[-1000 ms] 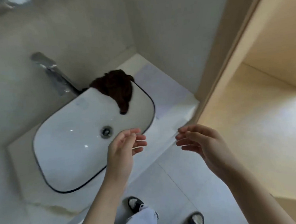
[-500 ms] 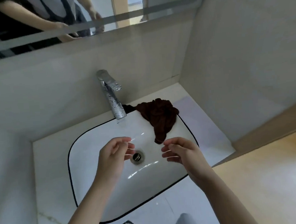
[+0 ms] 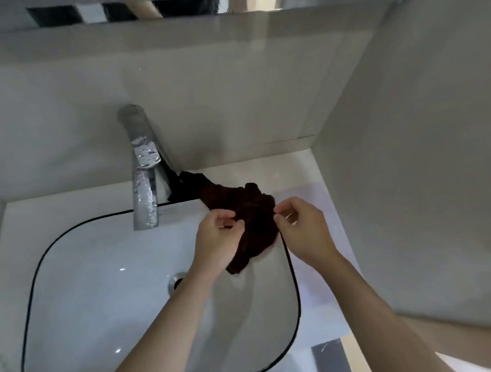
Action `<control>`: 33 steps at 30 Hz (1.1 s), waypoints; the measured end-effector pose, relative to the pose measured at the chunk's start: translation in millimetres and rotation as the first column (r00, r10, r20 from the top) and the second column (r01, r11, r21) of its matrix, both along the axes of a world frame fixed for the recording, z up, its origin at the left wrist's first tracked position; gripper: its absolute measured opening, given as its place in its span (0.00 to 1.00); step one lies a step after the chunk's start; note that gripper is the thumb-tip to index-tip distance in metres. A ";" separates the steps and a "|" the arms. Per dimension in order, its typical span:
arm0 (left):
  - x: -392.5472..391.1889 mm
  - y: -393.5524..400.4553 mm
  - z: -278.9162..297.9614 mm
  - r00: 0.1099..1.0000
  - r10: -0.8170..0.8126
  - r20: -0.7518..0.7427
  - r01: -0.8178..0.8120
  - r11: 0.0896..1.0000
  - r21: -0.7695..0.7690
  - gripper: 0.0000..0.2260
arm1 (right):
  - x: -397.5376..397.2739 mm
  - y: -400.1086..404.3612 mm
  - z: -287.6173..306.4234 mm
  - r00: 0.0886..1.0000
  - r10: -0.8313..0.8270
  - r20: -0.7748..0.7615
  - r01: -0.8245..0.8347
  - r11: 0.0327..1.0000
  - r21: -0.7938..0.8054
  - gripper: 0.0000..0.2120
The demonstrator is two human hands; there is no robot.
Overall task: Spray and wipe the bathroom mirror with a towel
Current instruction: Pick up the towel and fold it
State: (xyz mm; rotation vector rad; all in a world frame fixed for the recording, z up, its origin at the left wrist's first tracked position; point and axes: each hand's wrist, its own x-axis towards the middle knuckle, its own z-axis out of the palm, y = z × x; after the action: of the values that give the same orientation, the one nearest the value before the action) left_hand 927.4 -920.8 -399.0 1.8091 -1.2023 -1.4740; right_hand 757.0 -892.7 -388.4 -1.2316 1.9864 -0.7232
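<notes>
Left of the work stands the wet faucet (image 3: 142, 175), over the white sink (image 3: 71, 285). The left hand (image 3: 216, 240) pinches the near edge of the dark brown towel (image 3: 249, 214), which lies bunched over the sink's back rim. The right hand (image 3: 302, 231) pinches its other side. Lifting it well probably means raising both edges together (so it opens flat). Both forearms reach forward over the basin, fingers curled inward. The mirror (image 3: 191, 6) shows only along the top.

A pale stone countertop (image 3: 65, 207) carries a white basin (image 3: 101, 297) with a thin black rim, a chrome tap (image 3: 143, 175) at its 12 o'clock edge, and a dark brown towel (image 3: 249, 214) draped over its 2 o'clock corner
</notes>
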 end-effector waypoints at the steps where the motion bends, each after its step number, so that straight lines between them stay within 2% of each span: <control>1: -8.0 -5.2 -5.0 0.999 0.033 0.011 -0.033 0.999 0.019 0.13 | -3.2 -9.5 -5.7 0.998 0.047 -0.043 -0.046 0.999 0.016 0.08; 4: -19.6 -16.1 -18.4 0.993 0.109 0.055 -0.111 0.993 0.049 0.17 | -2.6 -30.3 -22.4 0.974 0.188 -0.126 -0.174 0.978 0.112 0.20; 7: -20.7 -19.4 -18.2 0.992 0.057 0.111 -0.059 0.998 0.014 0.05 | 1.7 -35.5 -26.8 0.953 0.230 -0.198 -0.209 0.971 0.119 0.12; 9: -17.4 -18.6 -7.1 0.996 0.009 0.083 -0.008 1.000 -0.010 0.07 | -1.9 -35.5 -17.0 0.972 0.160 -0.170 -0.156 0.987 0.040 0.04; 11: -11.1 -18.1 8.8 0.999 -0.005 0.040 0.007 0.999 -0.035 0.08 | -8.5 -34.6 3.5 0.996 0.067 -0.051 -0.069 0.997 -0.033 0.02; 14: -4.4 -19.8 40.2 0.998 0.017 -0.061 -0.022 0.996 -0.090 0.09 | -12.4 -33.4 44.8 0.984 0.012 0.176 0.007 0.994 -0.107 0.05; 17: -2.7 -23.8 75.0 0.987 0.009 -0.160 -0.032 0.989 -0.144 0.11 | -4.7 -33.7 90.4 0.952 0.026 0.305 0.042 0.976 -0.213 0.08; 23: 12.7 -37.9 152.6 0.950 -0.022 -0.311 -0.065 0.962 -0.265 0.20 | 25.4 -39.9 190.6 0.968 0.078 0.239 0.040 0.890 -0.453 0.06; 26: 24.4 -45.1 190.6 0.954 -0.102 -0.281 -0.010 0.929 -0.369 0.20 | 37.9 -44.3 246.6 0.979 0.087 0.186 0.018 0.866 -0.500 0.03; 30: 44.8 -47.9 236.2 0.945 -0.167 -0.282 0.012 0.877 -0.480 0.08 | 59.8 -49.7 313.4 0.972 0.130 0.198 -0.005 0.846 -0.533 0.07; 32: 54.9 -45.2 248.1 0.938 -0.155 -0.310 -0.034 0.848 -0.528 0.02 | 69.9 -50.9 342.9 0.957 0.140 0.253 0.027 0.827 -0.561 0.06; 33: 59.9 -41.7 250.4 0.941 -0.127 -0.313 -0.069 0.835 -0.546 0.02 | 74.7 -50.8 356.7 0.947 0.143 0.288 0.052 0.815 -0.577 0.05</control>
State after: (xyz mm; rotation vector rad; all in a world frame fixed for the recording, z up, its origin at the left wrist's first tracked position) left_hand 987.3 -962.5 -148.6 1.1014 -1.3054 -1.2151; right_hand 831.6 -943.5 -31.7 -1.3796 1.4983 -1.4823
